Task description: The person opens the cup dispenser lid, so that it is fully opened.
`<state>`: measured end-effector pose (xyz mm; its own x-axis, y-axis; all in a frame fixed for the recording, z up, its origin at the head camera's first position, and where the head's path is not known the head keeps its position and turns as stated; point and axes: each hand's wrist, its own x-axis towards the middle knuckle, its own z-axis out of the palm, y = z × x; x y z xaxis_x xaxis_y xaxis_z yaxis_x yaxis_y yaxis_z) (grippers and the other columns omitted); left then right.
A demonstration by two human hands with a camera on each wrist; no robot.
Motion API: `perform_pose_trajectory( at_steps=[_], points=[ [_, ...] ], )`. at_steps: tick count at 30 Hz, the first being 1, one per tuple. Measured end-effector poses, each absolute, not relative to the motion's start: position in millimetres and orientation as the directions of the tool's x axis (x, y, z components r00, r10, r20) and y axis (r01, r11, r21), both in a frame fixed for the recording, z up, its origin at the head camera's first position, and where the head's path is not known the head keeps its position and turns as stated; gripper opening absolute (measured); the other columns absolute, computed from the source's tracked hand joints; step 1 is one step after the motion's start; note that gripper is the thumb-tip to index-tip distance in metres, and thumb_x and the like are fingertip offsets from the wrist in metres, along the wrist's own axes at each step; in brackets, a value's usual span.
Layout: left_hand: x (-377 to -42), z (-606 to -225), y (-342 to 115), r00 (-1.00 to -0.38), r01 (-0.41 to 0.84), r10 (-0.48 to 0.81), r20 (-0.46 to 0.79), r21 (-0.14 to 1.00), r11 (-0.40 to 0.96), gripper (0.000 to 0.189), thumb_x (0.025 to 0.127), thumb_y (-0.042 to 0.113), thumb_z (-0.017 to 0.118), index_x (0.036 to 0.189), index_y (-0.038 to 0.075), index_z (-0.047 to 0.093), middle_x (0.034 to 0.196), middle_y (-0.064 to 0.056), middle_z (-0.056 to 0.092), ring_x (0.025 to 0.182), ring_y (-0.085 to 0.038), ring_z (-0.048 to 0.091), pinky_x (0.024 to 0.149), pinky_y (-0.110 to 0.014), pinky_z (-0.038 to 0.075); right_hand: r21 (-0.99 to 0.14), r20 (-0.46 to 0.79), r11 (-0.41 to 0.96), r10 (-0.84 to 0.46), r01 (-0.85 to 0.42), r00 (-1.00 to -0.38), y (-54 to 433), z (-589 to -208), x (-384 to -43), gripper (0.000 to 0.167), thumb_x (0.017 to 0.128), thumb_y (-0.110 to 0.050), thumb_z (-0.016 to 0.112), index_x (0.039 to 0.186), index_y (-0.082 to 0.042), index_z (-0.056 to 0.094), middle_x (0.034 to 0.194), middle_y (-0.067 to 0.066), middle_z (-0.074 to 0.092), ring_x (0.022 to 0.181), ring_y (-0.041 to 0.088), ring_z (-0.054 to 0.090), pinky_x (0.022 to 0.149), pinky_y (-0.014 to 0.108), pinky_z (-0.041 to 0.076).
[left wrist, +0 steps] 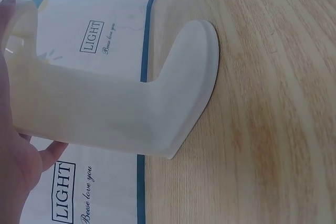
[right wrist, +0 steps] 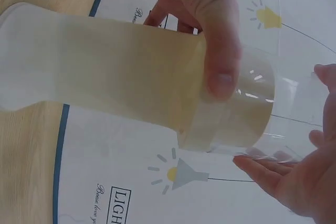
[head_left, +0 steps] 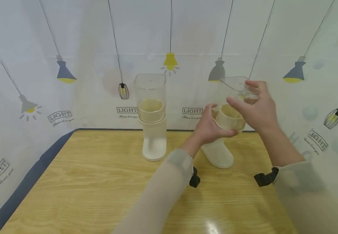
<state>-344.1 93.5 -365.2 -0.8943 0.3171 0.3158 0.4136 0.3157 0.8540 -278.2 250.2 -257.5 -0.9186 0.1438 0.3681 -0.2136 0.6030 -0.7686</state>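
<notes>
A cream boot-shaped stand (head_left: pixel 219 155) leans over the right part of the table. My left hand (head_left: pixel 208 128) grips it around its upper end, thumb across the front. Over the stand's cream collar (right wrist: pixel 257 98) fits a clear plastic sleeve (head_left: pixel 233 84), and my right hand (head_left: pixel 260 109) holds this sleeve from the right with spread, bent fingers. In the left wrist view the boot's sole (left wrist: pixel 202 77) is tilted; whether it touches the table, I cannot tell. A matching cream boot stand (head_left: pixel 155 139) with its own clear sleeve (head_left: pixel 150 85) stands upright to the left.
The wood-grain table (head_left: pixel 98 182) has a dark blue edge behind it. A white cloth backdrop (head_left: pixel 93 81) printed with lamps hangs close behind both stands. Black straps with mounts (head_left: pixel 265 177) sit at my sleeve cuffs.
</notes>
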Motion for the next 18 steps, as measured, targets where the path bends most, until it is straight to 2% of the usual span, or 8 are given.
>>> perform_pose_trajectory(
  at_steps=[5, 6, 10, 12, 14, 18],
  points=[
    [-346.1, -365.4, 92.0, -0.891, 0.415, 0.331, 0.311, 0.853, 0.316, 0.122, 0.068, 0.049, 0.100, 0.162, 0.023, 0.027, 0.141, 0.000, 0.051, 0.112, -0.011, 0.061, 0.099, -0.029, 0.055, -0.700, 0.461, 0.658, 0.120, -0.277, -0.880, 245.1, -256.4, -277.0, 0.089, 0.087, -0.055, 0.084, 0.159, -0.024, 0.043, 0.169, 0.007, 0.042, 0.138, 0.043, 0.061, 0.096, 0.053, 0.058],
    [-346.5, -365.6, 91.9, -0.891, 0.415, 0.333, 0.310, 0.854, 0.314, 0.122, 0.068, 0.049, 0.100, 0.162, 0.024, 0.026, 0.142, 0.000, 0.051, 0.113, -0.011, 0.061, 0.100, -0.029, 0.055, -0.700, 0.458, 0.659, 0.122, -0.273, -0.881, 245.5, -255.8, -276.8, 0.089, 0.087, -0.056, 0.083, 0.159, -0.024, 0.042, 0.168, 0.008, 0.042, 0.138, 0.042, 0.061, 0.096, 0.053, 0.058],
    [-347.5, -366.5, 91.9, -0.886, 0.422, 0.339, 0.316, 0.853, 0.307, 0.122, 0.067, 0.050, 0.100, 0.163, 0.027, 0.027, 0.145, 0.000, 0.050, 0.117, -0.011, 0.060, 0.102, -0.032, 0.055, -0.759, 0.380, 0.618, 0.164, -0.205, -0.910, 250.5, -253.8, -277.7, 0.089, 0.087, -0.062, 0.080, 0.159, -0.030, 0.039, 0.169, 0.008, 0.042, 0.141, 0.039, 0.059, 0.088, 0.036, 0.055],
    [-347.7, -366.8, 91.9, -0.882, 0.428, 0.345, 0.320, 0.851, 0.305, 0.123, 0.067, 0.050, 0.100, 0.163, 0.028, 0.027, 0.147, 0.001, 0.048, 0.119, -0.011, 0.059, 0.105, -0.033, 0.054, -0.782, 0.351, 0.596, 0.180, -0.182, -0.919, 251.8, -253.3, -277.1, 0.089, 0.087, -0.063, 0.080, 0.159, -0.031, 0.038, 0.170, 0.007, 0.040, 0.142, 0.037, 0.058, 0.088, 0.033, 0.052],
    [-347.3, -366.5, 91.4, -0.881, 0.429, 0.350, 0.319, 0.850, 0.306, 0.124, 0.066, 0.050, 0.100, 0.164, 0.028, 0.026, 0.148, 0.001, 0.048, 0.120, -0.012, 0.058, 0.106, -0.034, 0.054, -0.779, 0.363, 0.596, 0.175, -0.194, -0.915, 250.7, -253.4, -276.1, 0.090, 0.086, -0.061, 0.081, 0.159, -0.030, 0.039, 0.170, 0.006, 0.039, 0.142, 0.038, 0.058, 0.090, 0.037, 0.055],
    [-346.6, -364.8, 88.9, -0.882, 0.425, 0.355, 0.310, 0.849, 0.314, 0.126, 0.067, 0.051, 0.100, 0.165, 0.029, 0.024, 0.149, 0.000, 0.049, 0.120, -0.012, 0.059, 0.106, -0.034, 0.054, -0.731, 0.442, 0.628, 0.137, -0.267, -0.887, 244.1, -253.0, -275.0, 0.090, 0.087, -0.054, 0.084, 0.160, -0.022, 0.041, 0.170, 0.007, 0.039, 0.139, 0.042, 0.059, 0.100, 0.055, 0.057]
  ],
)
